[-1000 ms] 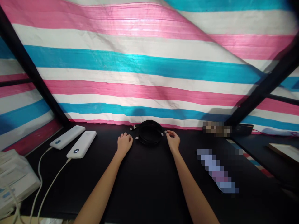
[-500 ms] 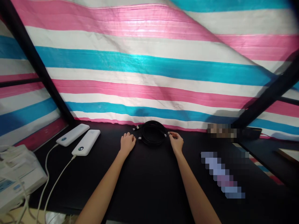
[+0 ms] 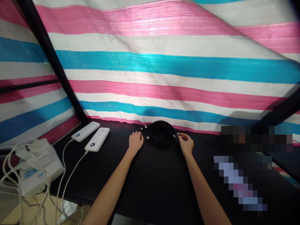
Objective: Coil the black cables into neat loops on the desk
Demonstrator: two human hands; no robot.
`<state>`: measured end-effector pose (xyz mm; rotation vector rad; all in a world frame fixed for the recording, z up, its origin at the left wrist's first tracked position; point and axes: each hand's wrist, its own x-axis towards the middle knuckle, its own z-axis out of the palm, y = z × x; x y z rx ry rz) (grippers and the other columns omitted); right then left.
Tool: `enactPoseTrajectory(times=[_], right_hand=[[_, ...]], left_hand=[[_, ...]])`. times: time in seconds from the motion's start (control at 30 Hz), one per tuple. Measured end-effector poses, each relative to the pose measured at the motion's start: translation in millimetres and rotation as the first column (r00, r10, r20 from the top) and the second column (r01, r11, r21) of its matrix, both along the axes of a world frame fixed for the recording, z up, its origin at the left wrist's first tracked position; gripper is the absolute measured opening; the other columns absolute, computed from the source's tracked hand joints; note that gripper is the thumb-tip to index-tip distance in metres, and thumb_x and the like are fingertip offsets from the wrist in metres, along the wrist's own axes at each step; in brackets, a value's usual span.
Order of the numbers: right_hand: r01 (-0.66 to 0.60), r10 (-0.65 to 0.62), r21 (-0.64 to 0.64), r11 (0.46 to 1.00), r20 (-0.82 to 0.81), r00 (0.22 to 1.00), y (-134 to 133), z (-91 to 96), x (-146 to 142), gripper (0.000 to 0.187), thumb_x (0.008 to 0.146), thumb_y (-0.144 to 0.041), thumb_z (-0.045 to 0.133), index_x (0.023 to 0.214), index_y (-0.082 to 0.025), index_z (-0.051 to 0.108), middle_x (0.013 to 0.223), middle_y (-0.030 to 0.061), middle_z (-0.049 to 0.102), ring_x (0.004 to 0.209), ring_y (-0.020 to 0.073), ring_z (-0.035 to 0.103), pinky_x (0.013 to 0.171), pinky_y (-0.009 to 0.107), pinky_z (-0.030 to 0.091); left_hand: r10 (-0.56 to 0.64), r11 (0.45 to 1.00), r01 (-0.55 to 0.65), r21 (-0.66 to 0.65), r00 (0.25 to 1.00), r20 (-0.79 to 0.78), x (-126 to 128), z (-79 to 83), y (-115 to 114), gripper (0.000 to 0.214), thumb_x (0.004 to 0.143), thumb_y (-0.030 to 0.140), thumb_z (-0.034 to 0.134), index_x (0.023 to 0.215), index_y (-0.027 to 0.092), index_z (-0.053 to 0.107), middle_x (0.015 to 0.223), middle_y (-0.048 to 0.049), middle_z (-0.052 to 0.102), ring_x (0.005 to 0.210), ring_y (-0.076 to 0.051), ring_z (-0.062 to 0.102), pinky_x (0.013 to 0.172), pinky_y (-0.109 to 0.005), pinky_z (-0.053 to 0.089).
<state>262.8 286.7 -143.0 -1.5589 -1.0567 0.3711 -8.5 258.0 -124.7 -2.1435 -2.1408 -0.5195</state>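
A coiled black cable (image 3: 161, 143) lies on the black tabletop near its back edge, with several light-coloured plug ends around it. My right hand (image 3: 187, 144) is closed at the coil's right side, thumb and fingers pinching a small silvery cable connector (image 3: 177, 134). A second connector (image 3: 174, 136) lies just left of it against the coil. My left hand (image 3: 136, 142) rests palm down on the table, left of the coil, its fingers loosely bent and slightly apart. Nothing shows in it. Nearest to it is a white plug end (image 3: 147, 137).
Two white power banks (image 3: 97, 139) lie at the left, each with a white cable plugged in. A white box (image 3: 42, 167) under tangled white cables stands at the table's left edge. Striped sheeting (image 3: 150, 62) hangs behind, between black posts (image 3: 58, 72). Blurred-out items lie at the right.
The view has swung slightly left, so everything appears shifted right. Both hands keep nearly the same places beside the coil, the right one still pinching the connector.
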Motion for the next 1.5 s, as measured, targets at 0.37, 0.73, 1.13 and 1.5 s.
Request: enactPoseTrajectory(times=[0.37, 0.73, 1.13, 1.5], right_hand=[[0.01, -0.01, -0.029, 1.0, -0.004, 1.0, -0.1, 0.7, -0.6, 0.032, 0.064, -0.036, 0.061, 0.086, -0.016, 0.072, 0.072, 0.0057, 0.066, 0.057, 0.0167, 0.056, 0.061, 0.028, 0.043], [-0.004, 0.004, -0.001, 1.0, 0.007, 1.0, 0.4, -0.9, -0.4, 0.031, 0.065, -0.037, 0.059, 0.084, -0.016, 0.072, 0.071, 0.0056, 0.066, 0.059, 0.0166, 0.055, 0.061, 0.028, 0.042], [-0.002, 0.002, -0.025, 1.0, 0.014, 1.0, -0.2, -0.3, 0.2, 0.031, 0.067, -0.036, 0.055, 0.084, -0.017, 0.073, 0.072, 0.0064, 0.067, 0.061, 0.0184, 0.056, 0.063, 0.029, 0.043], [-0.001, 0.001, -0.03, 1.0, 0.008, 1.0, -3.3, 4.2, -1.4, 0.032, 0.067, -0.035, 0.053, 0.085, -0.017, 0.074, 0.074, 0.0068, 0.069, 0.064, 0.02, 0.058, 0.063, 0.029, 0.042]], left_hand=[[-0.007, 1.0, 0.007, -0.015, 1.0, -0.026, 0.4, 1.6, -0.2, 0.026, 0.091, 0.027, 0.035, 0.09, 0.019, 0.06, 0.099, -0.009, 0.059, 0.096, -0.023, 0.051, 0.079, -0.035, 0.036], [-0.016, 1.0, 0.015, -0.015, 1.0, -0.023, -1.1, -0.5, 0.9, 0.028, 0.091, 0.029, 0.036, 0.082, 0.019, 0.061, 0.095, -0.0087, 0.058, 0.095, -0.023, 0.051, 0.078, -0.034, 0.036], [-0.017, 1.0, 0.017, -0.006, 1.0, -0.013, -1.2, -1.5, 1.0, 0.028, 0.09, 0.029, 0.036, 0.081, 0.019, 0.061, 0.095, -0.0088, 0.059, 0.094, -0.023, 0.051, 0.078, -0.034, 0.036], [-0.01, 1.0, 0.01, -0.014, 1.0, -0.013, 0.0, -0.2, 1.3, 0.028, 0.09, 0.029, 0.036, 0.082, 0.019, 0.061, 0.096, -0.0091, 0.059, 0.094, -0.023, 0.051, 0.078, -0.035, 0.036]])
